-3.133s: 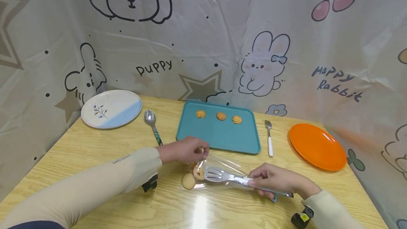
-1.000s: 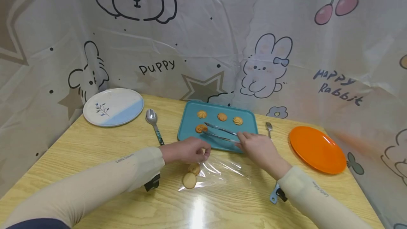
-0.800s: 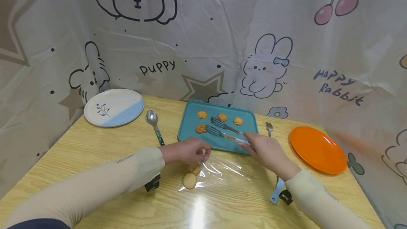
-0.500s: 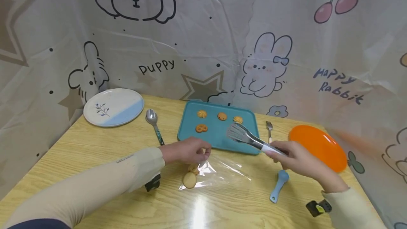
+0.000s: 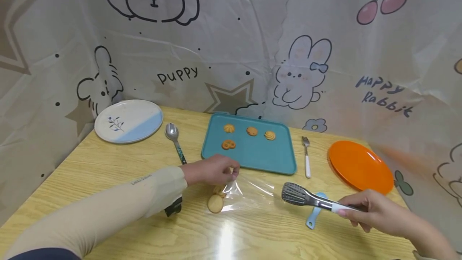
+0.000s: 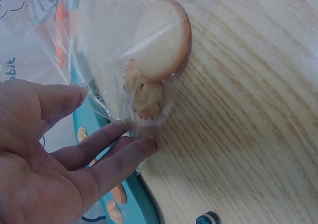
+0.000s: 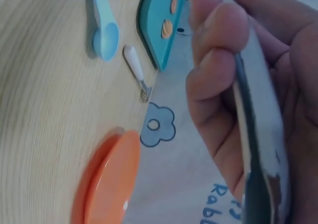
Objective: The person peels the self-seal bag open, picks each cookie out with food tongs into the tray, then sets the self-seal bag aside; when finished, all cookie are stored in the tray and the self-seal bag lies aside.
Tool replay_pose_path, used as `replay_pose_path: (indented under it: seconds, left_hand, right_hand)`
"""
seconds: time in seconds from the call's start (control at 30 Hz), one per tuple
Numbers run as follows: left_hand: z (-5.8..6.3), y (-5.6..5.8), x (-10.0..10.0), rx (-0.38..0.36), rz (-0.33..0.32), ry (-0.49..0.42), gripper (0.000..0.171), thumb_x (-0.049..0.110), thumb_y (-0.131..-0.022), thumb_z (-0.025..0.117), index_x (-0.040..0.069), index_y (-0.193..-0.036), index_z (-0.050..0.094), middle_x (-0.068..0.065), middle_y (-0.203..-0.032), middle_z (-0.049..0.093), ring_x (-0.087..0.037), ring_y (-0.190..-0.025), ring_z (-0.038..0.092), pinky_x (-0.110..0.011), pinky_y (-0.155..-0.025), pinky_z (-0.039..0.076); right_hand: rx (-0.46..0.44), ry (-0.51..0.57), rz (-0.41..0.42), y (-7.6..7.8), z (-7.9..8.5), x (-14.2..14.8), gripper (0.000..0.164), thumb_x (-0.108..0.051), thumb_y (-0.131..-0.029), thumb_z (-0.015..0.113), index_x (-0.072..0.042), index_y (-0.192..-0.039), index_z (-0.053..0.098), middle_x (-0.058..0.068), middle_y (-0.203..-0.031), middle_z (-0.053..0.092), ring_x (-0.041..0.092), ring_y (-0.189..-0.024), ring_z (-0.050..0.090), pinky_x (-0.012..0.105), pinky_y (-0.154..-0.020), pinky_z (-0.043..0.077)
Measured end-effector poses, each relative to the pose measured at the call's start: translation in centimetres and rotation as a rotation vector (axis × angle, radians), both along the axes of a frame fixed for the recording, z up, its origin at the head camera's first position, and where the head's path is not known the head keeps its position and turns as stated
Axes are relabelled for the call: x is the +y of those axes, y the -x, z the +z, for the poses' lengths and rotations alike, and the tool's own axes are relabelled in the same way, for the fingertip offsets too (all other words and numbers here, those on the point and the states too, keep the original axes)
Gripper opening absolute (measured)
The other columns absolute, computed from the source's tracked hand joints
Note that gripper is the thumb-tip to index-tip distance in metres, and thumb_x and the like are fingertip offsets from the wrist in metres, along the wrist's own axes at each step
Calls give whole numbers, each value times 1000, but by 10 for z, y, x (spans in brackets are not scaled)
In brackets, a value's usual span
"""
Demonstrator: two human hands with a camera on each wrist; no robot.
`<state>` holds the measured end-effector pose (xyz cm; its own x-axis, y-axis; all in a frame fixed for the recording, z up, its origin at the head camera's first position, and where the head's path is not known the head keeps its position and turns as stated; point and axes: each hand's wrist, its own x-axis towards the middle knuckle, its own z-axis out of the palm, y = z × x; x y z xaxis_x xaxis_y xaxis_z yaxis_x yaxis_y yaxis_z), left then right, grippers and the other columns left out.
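My left hand (image 5: 216, 169) holds the edge of a clear plastic bag (image 5: 254, 193) on the table. Inside lie a pale round cookie (image 6: 164, 40) and a smaller, ridged-edged cookie (image 6: 147, 97). My right hand (image 5: 379, 214) grips metal serving tongs (image 5: 296, 194) by their white-and-steel handle, to the right of the bag. Nothing shows between the tong heads. Behind the bag, a teal tray (image 5: 263, 159) bears a pretzel-shaped cookie (image 5: 228, 144) in front of a shell-shaped cookie (image 5: 229, 128), a dotted round cookie (image 5: 252, 131) and a swirl cookie (image 5: 269, 135).
A light-blue measuring spoon (image 5: 314, 216) lies partly under the tongs from above. A white-handled fork (image 5: 307, 165) and an orange plate (image 5: 361, 165) stand to the right. On the left are a metal spoon (image 5: 172, 132) and a white-and-blue plate (image 5: 128, 121). Printed cloth (image 5: 231, 43) hangs behind.
The pretzel-shaped cookie has gone from the bag to the tray and been let go from the tongs. My right hand has drawn back rightward with the tongs; my left hand stays put.
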<state>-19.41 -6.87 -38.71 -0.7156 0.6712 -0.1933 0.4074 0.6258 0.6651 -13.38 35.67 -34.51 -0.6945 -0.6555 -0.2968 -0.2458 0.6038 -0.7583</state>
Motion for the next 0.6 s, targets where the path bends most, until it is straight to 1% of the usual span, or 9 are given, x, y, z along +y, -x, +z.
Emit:
replay_pose_path:
  seconds: [0.13,0.2,0.3,0.37,0.4,0.6]
  left_hand:
    - [0,0,0,-9,2,-3,9,13,-98,55,11,-90,57,6,-56,42,-6,-49,36,-20,-51,33]
    - [-1,1,0,-8,2,-6,9,13,-98,55,11,-89,57,6,-56,43,-6,-49,36,-20,-51,33]
    - [-2,1,0,8,0,-4,9,13,-97,56,11,-88,57,6,-56,44,-7,-49,36,-20,-51,34]
    - [-3,2,0,11,4,5,9,14,-97,57,12,-88,58,6,-57,46,-6,-49,37,-20,-51,34]
    - [-3,2,1,9,6,10,9,14,-97,57,12,-88,58,6,-57,46,-7,-49,37,-20,-51,34]
    - [-1,1,2,-17,26,25,8,15,-98,57,13,-90,58,3,-60,53,-7,-50,38,-21,-51,34]
  right_hand:
    - [-20,-16,47,2,-5,-12,15,-17,-99,54,-11,-100,67,14,-64,55,1,-47,47,21,-43,43]
    - [-25,-9,72,4,-9,-19,15,-18,-99,55,-10,-99,67,15,-64,53,-3,-49,46,21,-42,43]
    - [-42,-7,96,9,-16,-32,17,-21,-99,55,-9,-98,67,15,-62,52,-5,-50,44,21,-42,43]
    - [-34,-10,108,14,-21,-41,18,-23,-99,55,-9,-97,67,13,-61,52,-4,-49,44,21,-41,41]
    - [-48,-11,112,17,-24,-46,20,-24,-99,55,-9,-97,67,13,-60,51,-4,-49,43,20,-41,40]
    - [-113,-8,147,35,-39,-71,28,-30,-100,52,-6,-97,68,19,-58,47,0,-44,41,20,-41,39]
